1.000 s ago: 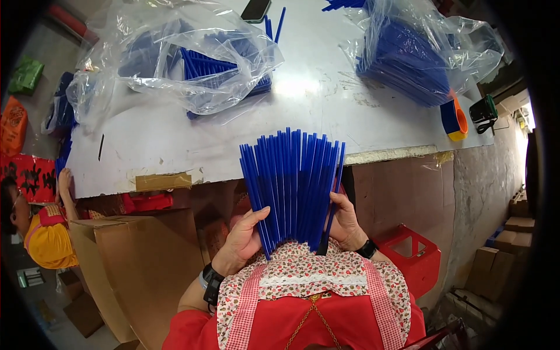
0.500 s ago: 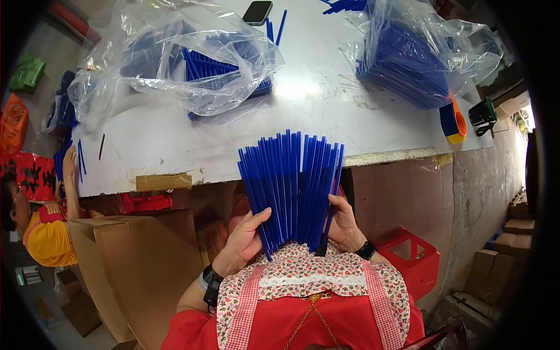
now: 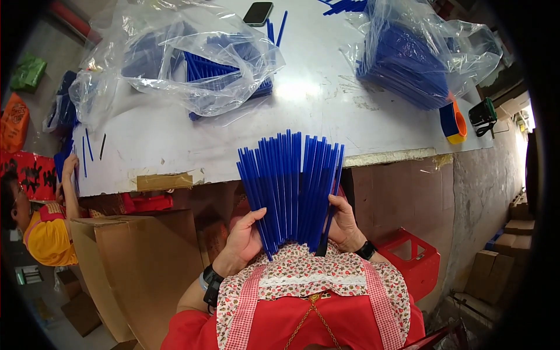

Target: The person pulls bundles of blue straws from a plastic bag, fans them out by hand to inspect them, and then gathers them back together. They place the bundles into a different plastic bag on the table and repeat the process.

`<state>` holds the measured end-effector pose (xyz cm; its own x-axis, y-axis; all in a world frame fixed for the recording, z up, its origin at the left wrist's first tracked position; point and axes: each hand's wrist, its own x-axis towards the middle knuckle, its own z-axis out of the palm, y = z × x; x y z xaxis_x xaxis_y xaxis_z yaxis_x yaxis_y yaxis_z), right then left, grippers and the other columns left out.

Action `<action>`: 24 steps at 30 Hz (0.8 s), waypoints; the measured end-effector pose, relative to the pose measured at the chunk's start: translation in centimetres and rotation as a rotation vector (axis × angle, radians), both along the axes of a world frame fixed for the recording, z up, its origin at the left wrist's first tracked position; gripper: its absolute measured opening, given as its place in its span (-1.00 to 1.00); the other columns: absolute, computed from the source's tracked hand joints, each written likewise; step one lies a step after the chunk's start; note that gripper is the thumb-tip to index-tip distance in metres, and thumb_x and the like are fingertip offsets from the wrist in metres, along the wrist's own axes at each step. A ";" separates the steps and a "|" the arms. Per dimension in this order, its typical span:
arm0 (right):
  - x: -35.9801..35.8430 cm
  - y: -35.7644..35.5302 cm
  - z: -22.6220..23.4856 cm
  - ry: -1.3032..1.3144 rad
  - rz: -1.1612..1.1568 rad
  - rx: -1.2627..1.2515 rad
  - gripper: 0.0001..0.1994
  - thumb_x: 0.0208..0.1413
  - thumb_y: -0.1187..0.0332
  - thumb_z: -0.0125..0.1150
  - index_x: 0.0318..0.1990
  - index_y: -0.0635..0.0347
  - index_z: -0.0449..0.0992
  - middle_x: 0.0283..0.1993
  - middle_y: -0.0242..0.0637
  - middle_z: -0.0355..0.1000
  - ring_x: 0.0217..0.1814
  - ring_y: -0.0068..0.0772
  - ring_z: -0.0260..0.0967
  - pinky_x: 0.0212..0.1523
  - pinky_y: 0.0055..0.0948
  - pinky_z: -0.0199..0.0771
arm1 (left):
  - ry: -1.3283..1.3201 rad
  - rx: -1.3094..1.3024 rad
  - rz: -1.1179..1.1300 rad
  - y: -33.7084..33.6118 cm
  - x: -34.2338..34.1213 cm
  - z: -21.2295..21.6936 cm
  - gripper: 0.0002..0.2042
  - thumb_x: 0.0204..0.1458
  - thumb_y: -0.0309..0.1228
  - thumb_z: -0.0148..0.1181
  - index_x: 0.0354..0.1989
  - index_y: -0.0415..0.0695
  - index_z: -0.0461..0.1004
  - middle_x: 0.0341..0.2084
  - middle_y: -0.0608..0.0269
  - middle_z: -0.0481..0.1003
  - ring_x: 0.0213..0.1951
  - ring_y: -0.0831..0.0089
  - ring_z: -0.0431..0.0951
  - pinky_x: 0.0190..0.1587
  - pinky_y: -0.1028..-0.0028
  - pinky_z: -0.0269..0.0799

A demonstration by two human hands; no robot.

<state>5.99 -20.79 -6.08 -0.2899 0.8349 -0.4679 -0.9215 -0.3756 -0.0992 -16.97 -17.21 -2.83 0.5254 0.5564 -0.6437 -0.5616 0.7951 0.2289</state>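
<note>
I hold a fanned bundle of long blue sticks (image 3: 291,186) upright in front of my chest, just below the white table edge (image 3: 373,156). My left hand (image 3: 242,240) grips the lower left of the fan. My right hand (image 3: 343,224) grips its lower right. The stick tips reach up over the table's front edge. My wrists carry dark bands, and a floral apron covers my chest.
Clear plastic bags of blue sticks lie on the table at the left (image 3: 192,64) and right (image 3: 414,64). A phone (image 3: 258,11) lies at the far edge, a tape roll (image 3: 454,121) at the right. Another person (image 3: 41,233) stands left beside a cardboard box (image 3: 128,262). A red crate (image 3: 408,256) sits lower right.
The fan of sticks stays almost still in my hands. The person on the left has raised a hand to the table's left edge.
</note>
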 end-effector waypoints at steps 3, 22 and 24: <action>0.0 0.0 -0.1 -0.006 0.001 -0.001 -0.53 0.05 0.31 0.12 0.13 0.27 0.35 0.08 -0.07 0.40 0.11 -0.16 0.38 0.19 -0.08 0.32 | 0.008 -0.006 0.008 -0.1 -0.1 0.0 -0.62 0.15 -0.42 -0.04 0.10 -0.36 0.28 -0.02 -0.05 0.44 -0.01 0.17 0.49 0.09 0.14 0.41; -1.3 0.2 1.5 -0.241 0.129 0.050 -0.48 0.07 0.28 0.12 0.19 0.28 0.25 0.15 -0.06 0.34 0.14 -0.19 0.35 0.19 -0.11 0.31 | 0.088 0.093 -0.015 -0.4 1.6 0.7 -0.58 0.08 -0.37 0.11 0.11 -0.26 0.30 -0.05 0.05 0.46 -0.05 0.22 0.51 0.06 0.18 0.43; -2.3 0.7 3.2 -0.690 0.326 0.102 -0.43 0.07 0.26 0.15 0.22 0.29 0.20 0.16 -0.06 0.32 0.15 -0.23 0.34 0.19 -0.16 0.32 | 0.258 0.206 -0.122 -0.7 3.2 1.0 -0.54 0.04 -0.38 0.21 0.12 -0.22 0.29 -0.08 0.10 0.47 -0.07 0.27 0.52 0.04 0.22 0.45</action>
<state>3.66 -20.13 -2.88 -0.1994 0.8059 -0.5575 -0.4825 -0.5759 -0.6599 -13.79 -17.94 -1.85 0.4304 0.6317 -0.6447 -0.3679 0.7750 0.5138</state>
